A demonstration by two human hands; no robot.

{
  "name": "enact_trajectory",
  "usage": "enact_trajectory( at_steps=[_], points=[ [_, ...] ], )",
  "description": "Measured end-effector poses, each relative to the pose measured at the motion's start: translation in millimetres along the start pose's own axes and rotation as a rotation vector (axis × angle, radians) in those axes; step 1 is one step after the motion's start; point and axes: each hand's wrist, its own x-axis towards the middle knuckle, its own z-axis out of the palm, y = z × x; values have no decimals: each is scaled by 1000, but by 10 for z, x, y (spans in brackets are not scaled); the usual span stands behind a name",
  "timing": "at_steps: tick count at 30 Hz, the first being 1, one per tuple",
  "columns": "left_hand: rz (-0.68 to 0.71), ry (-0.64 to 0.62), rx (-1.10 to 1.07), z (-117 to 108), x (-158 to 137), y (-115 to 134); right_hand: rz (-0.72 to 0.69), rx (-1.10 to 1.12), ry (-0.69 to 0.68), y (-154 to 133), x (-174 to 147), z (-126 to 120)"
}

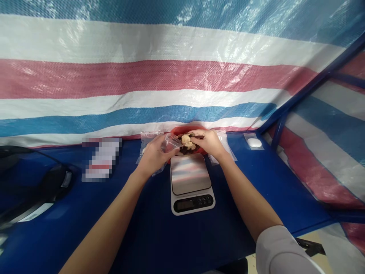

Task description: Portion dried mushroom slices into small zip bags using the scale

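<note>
Behind the kitchen scale [190,173], a red bag or bowl [199,151] holds pale and dark dried pieces, perhaps dried mushrooms [186,148]. My left hand [155,154] is closed on a clear plastic bag [172,141], its mouth turned toward the dried pieces. My right hand [208,142] reaches in from the right, fingers pinched on a pale dried piece [186,139] above the heap. The scale has a shiny steel plate, a dark display and several buttons; its plate carries nothing.
More clear plastic bags [224,146] lie right of the red container. A white oval object [254,142] rests on a clear packet at the far right. A blurred-out packet [102,160] and a black bag-like item [42,190] are on the left. Striped sheeting [142,80] rises behind the blue table [148,228].
</note>
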Motion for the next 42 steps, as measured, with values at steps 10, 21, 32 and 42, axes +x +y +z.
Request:
enact_trajectory(
  at_steps=[10,21,32,42],
  points=[
    [58,-48,32,63,-14,54,-12,172,36,-230,-29,-105],
    [62,-57,-24,94,-26,107,-139,-149,-21,-563,-105,-107],
    [67,-101,-117,82,-28,180,-163,-92,-110,-551,-110,-82],
    [56,-116,-127,105,-44,155,-119,317,-264,-466,-114,-163]
  ],
)
